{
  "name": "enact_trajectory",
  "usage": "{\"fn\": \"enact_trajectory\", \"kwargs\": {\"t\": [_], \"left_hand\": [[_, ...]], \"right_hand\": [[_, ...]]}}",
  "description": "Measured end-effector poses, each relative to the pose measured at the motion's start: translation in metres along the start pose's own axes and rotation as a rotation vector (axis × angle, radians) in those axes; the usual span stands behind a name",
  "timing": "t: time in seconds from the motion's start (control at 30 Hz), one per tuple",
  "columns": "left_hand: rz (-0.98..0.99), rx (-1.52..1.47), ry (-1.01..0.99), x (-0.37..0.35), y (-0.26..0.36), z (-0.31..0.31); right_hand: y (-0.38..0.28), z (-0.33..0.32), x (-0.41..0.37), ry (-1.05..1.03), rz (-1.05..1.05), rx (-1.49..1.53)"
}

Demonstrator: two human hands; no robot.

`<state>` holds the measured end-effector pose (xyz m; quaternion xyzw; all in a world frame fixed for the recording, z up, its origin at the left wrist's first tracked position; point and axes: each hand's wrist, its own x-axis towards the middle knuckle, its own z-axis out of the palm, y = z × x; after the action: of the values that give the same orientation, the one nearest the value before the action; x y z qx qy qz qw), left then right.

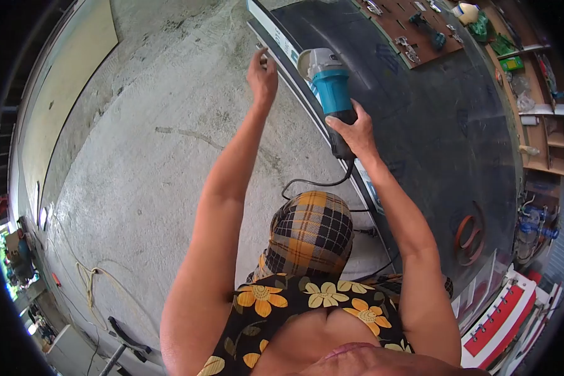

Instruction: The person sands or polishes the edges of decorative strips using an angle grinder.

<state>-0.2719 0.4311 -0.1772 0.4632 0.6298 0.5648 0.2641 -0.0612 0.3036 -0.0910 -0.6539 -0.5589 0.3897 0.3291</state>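
Gripping the rear of the angle grinder (pixel 329 84), my right hand (pixel 356 130) is closed around the dark handle, thumb and fingers wrapped tight. From that hand the tool runs up and slightly leftward in the head view: teal body first, then the pale grey head and guard at the far end, which sits over the light edge strip (pixel 282 47) of the big dark panel (pixel 432 125). So the grinder's long axis lies nearly along my forearm and close to the line of that edge.

My left hand (pixel 262 76) is raised just left of the grinder's head, near it but apart from it. Its fingers are bunched together at the same edge strip; I cannot tell whether they pinch anything. The right hand alone carries the tool.

The black cord (pixel 313 183) loops down from the handle toward a plaid cloth (pixel 310 232) at my chest. Bare concrete floor (pixel 138 156) spreads left, and a brown board of tools (pixel 413 31) lies beyond the panel.
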Motion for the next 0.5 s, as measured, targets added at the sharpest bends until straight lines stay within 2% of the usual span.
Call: {"fn": "enact_trajectory", "kwargs": {"t": [0.1,0.2,0.3,0.43,0.5], "left_hand": [[0.195,0.118,-0.18,0.036,-0.015,0.025],[0.268,0.236,-0.209,0.049,-0.011,0.045],[0.235,0.233,-0.183,0.048,-0.008,0.055],[-0.038,0.214,-0.247,0.035,-0.007,0.057],[-0.106,0.225,-0.25,0.029,-0.009,0.058]], "right_hand": [[0.01,-0.006,-0.021,0.059,0.021,-0.051],[0.02,-0.013,-0.042,0.082,-0.002,0.008],[0.03,-0.018,-0.066,0.109,-0.005,0.02],[0.041,-0.016,-0.089,0.16,0.022,0.043],[0.039,-0.017,-0.099,0.172,0.051,0.076]]}}
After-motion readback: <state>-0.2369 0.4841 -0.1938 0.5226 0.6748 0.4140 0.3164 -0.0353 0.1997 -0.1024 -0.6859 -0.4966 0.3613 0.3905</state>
